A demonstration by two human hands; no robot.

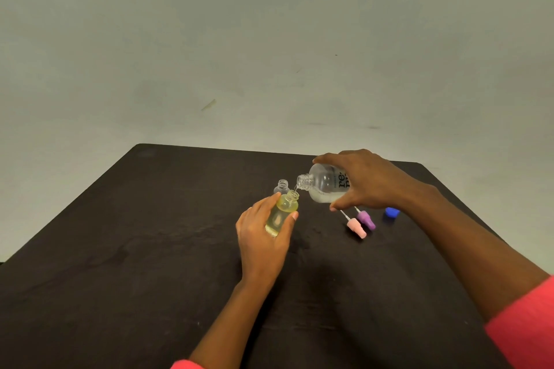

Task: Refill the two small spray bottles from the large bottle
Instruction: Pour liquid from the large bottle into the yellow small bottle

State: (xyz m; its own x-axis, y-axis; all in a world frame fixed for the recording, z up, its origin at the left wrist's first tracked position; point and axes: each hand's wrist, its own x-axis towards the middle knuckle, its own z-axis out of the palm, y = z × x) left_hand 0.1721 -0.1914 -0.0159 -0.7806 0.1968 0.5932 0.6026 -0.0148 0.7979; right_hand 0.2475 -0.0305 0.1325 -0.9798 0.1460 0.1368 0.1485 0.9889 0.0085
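Dark table [135, 249] before a pale wall. At frame centre, left hand [263, 237] wrapped round an uncapped yellowish small spray bottle [283, 210], neck clear above the fingers. Just to the right, right hand [371, 183] grasping the large clear bottle [323, 186] from above, tipped, mouth just over that neck. Second small bottle [282, 186] just behind. Pink spray head [356, 226], purple spray head [366, 219] and blue cap [392, 213] below the right hand.

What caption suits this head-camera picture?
Right hand tips the large bottle into a yellowish small bottle held by the left hand.

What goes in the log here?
pouring | right hand tilts large bottle | left hand holds yellowish small bottle | second small bottle open, behind
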